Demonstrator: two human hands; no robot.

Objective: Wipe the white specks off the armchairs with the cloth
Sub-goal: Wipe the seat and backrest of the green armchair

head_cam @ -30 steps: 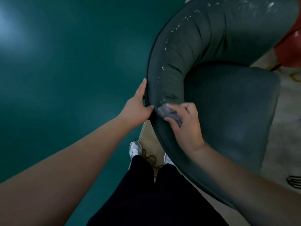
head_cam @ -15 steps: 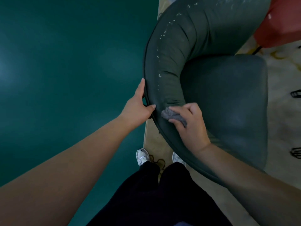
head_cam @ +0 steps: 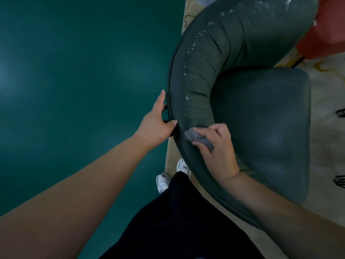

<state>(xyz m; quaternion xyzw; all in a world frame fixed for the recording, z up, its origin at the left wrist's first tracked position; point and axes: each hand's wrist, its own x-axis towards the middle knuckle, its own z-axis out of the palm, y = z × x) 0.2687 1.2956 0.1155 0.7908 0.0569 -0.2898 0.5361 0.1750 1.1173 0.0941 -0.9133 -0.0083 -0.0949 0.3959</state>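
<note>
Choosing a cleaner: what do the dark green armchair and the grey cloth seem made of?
Dark green armchair: probably leather or faux leather, smooth with a soft sheen and creased folds. Small grey cloth: looks like nubby, matte knit or microfibre; uncertain.

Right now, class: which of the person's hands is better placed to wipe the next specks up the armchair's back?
Right. The right hand holds the cloth just below the white specks; the left hand grips the armchair rim.

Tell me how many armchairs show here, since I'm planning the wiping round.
2. The green armchair is under both hands; a red armchair shows partly at the top right corner. Others may lie out of view.
</note>
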